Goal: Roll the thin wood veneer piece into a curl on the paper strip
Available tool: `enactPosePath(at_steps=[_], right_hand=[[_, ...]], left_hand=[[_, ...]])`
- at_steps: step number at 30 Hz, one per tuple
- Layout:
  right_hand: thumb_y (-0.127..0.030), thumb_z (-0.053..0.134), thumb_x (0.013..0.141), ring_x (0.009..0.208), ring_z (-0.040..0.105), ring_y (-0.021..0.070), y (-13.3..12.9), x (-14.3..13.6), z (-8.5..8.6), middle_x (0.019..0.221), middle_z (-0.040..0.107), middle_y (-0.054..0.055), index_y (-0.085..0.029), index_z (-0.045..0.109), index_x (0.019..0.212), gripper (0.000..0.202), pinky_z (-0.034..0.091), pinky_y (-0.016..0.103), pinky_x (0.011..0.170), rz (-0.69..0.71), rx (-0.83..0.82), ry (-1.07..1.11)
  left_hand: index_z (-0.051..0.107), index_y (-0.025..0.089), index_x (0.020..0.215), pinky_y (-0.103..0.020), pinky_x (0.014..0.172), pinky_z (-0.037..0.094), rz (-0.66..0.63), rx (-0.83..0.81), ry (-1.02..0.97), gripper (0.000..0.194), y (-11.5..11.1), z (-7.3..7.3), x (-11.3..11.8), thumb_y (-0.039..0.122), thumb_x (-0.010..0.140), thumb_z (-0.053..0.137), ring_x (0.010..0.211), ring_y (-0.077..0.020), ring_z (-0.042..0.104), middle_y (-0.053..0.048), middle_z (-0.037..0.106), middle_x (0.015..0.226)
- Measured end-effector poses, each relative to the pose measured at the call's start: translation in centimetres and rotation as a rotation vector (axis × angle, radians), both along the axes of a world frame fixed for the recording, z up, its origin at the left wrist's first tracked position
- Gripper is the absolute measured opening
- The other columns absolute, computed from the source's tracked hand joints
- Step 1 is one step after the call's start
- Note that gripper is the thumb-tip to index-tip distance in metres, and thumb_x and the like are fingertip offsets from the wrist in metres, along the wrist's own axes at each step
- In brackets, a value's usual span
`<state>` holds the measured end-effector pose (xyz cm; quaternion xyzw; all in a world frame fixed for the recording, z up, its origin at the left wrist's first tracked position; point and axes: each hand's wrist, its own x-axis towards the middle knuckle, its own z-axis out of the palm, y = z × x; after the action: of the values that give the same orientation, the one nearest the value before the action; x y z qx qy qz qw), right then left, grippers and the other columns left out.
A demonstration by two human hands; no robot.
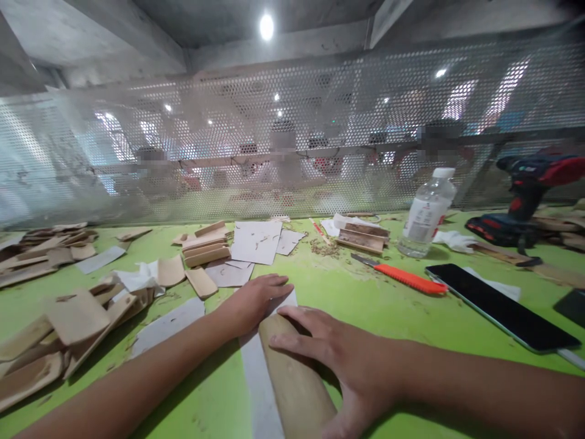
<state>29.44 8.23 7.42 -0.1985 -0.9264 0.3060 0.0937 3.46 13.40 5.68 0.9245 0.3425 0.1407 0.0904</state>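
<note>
Curved bamboo piece (292, 384), lower centre of frame: lies rounded face up on white paper strip (260, 390), beneath and left of right hand (336, 350). Right-hand fingers and thumb spread wide, fingertips on piece's upper end, thumb at its right edge near bottom of frame. Left hand (256, 305), centre, back upward, lies over paper beside piece's upper end; whether it pinches anything, cannot tell.
</note>
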Motion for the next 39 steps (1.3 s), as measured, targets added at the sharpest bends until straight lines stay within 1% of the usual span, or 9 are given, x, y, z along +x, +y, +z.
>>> enactPosePath(at_steps=[4,7,12,16,19,22,27,33,39], right_hand=[[-0.065,0.093,0.046,0.152,0.027,0.052,0.0,-0.1,-0.1,0.17,0.018,0.027,-0.024,0.044,0.159,0.13,0.026,0.067,0.119,0.003,0.001,-0.009],[-0.066,0.094,0.044,0.151,0.028,0.0532,0.0,-0.2,-0.3,0.17,0.018,0.027,-0.024,0.044,0.159,0.133,0.026,0.068,0.118,0.002,0.005,-0.004],[-0.068,0.093,0.044,0.15,0.029,0.0529,-0.1,-0.1,-0.6,0.17,0.019,0.025,-0.026,0.042,0.16,0.133,0.027,0.069,0.118,-0.02,0.009,-0.01],[-0.07,0.091,0.045,0.15,0.031,0.0504,-0.2,0.0,-1.0,0.17,0.021,0.024,-0.025,0.043,0.159,0.132,0.028,0.065,0.12,-0.015,0.04,0.044],[-0.07,0.091,0.048,0.151,0.031,0.0488,-0.2,0.1,-1.0,0.171,0.02,0.023,-0.027,0.043,0.159,0.129,0.03,0.062,0.12,-0.015,0.049,0.062],[-0.07,0.092,0.048,0.151,0.031,0.0491,-0.3,0.2,-0.8,0.171,0.019,0.023,-0.028,0.043,0.159,0.128,0.03,0.062,0.12,-0.016,0.045,0.046],[-0.068,0.093,0.049,0.152,0.029,0.05,-0.4,0.1,-0.8,0.171,0.02,0.021,-0.029,0.042,0.159,0.128,0.029,0.062,0.121,-0.032,0.038,0.045],[-0.07,0.092,0.045,0.151,0.029,0.0507,-0.3,0.1,-1.2,0.171,0.02,0.022,-0.027,0.043,0.159,0.131,0.029,0.064,0.12,-0.039,0.044,0.047],[-0.069,0.091,0.046,0.15,0.028,0.0524,-0.3,-0.1,-0.8,0.17,0.02,0.024,-0.023,0.042,0.16,0.131,0.027,0.066,0.119,-0.015,0.063,0.034]], left_hand=[[0.058,0.019,0.147,-0.05,0.116,0.043,0.0,-0.003,-0.007,0.046,-0.1,0.0,0.0,0.016,0.102,0.051,0.144,-0.0326,0.049,-0.017,0.052,0.156],[0.058,0.02,0.148,-0.051,0.116,0.042,-0.003,-0.004,-0.014,0.047,-0.1,-0.1,0.0,0.016,0.101,0.053,0.144,-0.0329,0.049,-0.016,0.052,0.156],[0.058,0.019,0.148,-0.051,0.117,0.041,-0.006,-0.009,-0.02,0.047,0.1,-0.3,-0.1,0.019,0.101,0.053,0.144,-0.0342,0.049,-0.017,0.052,0.156],[0.057,0.023,0.149,-0.049,0.117,0.042,-0.013,-0.01,-0.033,0.048,0.4,-0.6,-0.3,0.021,0.102,0.054,0.144,-0.0329,0.049,-0.014,0.051,0.157],[0.057,0.023,0.15,-0.05,0.117,0.042,-0.01,-0.005,-0.041,0.048,0.5,-0.8,-0.3,0.02,0.101,0.053,0.144,-0.0335,0.048,-0.014,0.052,0.157],[0.058,0.021,0.149,-0.051,0.116,0.042,-0.005,-0.005,-0.039,0.048,0.4,-0.7,-0.2,0.019,0.102,0.052,0.144,-0.035,0.049,-0.015,0.052,0.156],[0.057,0.025,0.15,-0.05,0.116,0.042,0.003,-0.019,-0.036,0.047,0.2,-0.3,-0.1,0.02,0.104,0.053,0.145,-0.034,0.048,-0.013,0.052,0.157],[0.056,0.026,0.15,-0.05,0.117,0.042,0.02,-0.008,-0.047,0.048,0.0,-0.5,-0.1,0.017,0.104,0.049,0.145,-0.0316,0.048,-0.011,0.053,0.157],[0.06,0.021,0.147,-0.048,0.116,0.043,0.0,0.014,-0.03,0.042,0.2,-0.4,0.1,0.023,0.106,0.05,0.142,-0.0327,0.051,-0.015,0.055,0.154]])
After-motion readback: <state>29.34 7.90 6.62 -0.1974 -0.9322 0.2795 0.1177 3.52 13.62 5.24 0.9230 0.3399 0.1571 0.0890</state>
